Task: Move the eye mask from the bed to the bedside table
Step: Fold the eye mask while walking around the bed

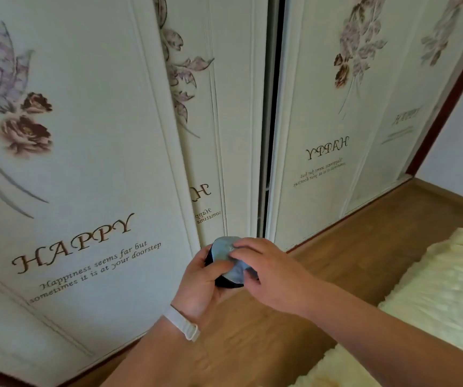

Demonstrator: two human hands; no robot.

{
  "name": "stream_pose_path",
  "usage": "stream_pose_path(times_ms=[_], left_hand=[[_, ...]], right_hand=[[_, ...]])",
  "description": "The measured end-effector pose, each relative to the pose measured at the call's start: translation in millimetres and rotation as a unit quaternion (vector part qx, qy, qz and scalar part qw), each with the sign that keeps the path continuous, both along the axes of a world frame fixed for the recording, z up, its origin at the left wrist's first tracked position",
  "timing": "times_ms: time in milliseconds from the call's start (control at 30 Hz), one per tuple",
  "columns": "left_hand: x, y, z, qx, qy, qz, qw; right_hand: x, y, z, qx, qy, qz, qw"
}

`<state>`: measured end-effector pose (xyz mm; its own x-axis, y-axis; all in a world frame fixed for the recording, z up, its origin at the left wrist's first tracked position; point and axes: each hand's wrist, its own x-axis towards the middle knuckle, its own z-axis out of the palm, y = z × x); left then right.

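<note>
The eye mask (229, 262) is a folded bundle, grey-blue on its top face and black underneath. Both of my hands hold it in mid-air in front of the wardrobe. My left hand (202, 286) cups it from below and the left, thumb pressed on its top. My right hand (269, 270) grips its right side with fingers laid over the grey face. A white band is on my left wrist. The bed (434, 289), covered with a pale yellow fluffy blanket, lies at the lower right. No bedside table is in view.
White sliding wardrobe doors (90, 152) with flower prints and "HAPPY" lettering fill the left and centre, with a dark gap (269, 135) between two panels. A wooden floor strip (350, 247) runs between wardrobe and bed. A white wall stands at the far right.
</note>
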<state>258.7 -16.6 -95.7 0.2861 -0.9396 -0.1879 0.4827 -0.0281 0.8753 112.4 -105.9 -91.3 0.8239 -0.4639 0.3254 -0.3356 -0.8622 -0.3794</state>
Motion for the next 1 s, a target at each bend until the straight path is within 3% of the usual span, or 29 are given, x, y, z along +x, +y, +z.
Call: stream_pose_path(times_ms=[567, 1000], left_hand=[[139, -257, 4, -0.019, 0.050, -0.218, 0.975], [49, -382, -11, 0.005, 0.041, -0.379, 0.925]], right_hand=[[115, -179, 20, -0.001, 0.028, -0.222, 0.975], [29, -251, 3, -0.004, 0.009, -0.380, 0.925]])
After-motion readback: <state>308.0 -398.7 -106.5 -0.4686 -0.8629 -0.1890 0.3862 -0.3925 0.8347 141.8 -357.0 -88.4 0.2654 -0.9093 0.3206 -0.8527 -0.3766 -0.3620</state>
